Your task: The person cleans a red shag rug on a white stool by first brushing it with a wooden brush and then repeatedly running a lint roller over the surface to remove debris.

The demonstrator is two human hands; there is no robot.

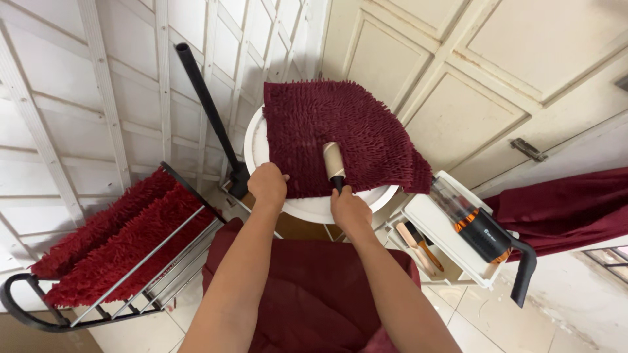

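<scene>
Right hand [350, 210] grip around lint roller [334, 161] on shaggy maroon mat [347, 131].

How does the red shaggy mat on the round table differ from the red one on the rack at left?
The mat on the table lies spread over the white round table; the mat on the rack lies along a tilted black metal rack. The left hand presses the table mat's edge and the right hand holds a lint roller on it; nothing touches the rack mat. Both are dark red and shaggy.

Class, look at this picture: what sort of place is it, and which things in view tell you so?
Probably a home laundry or cleaning corner: a shaggy red mat on a round white table, more mats on a drying rack, and a handheld vacuum.
</scene>
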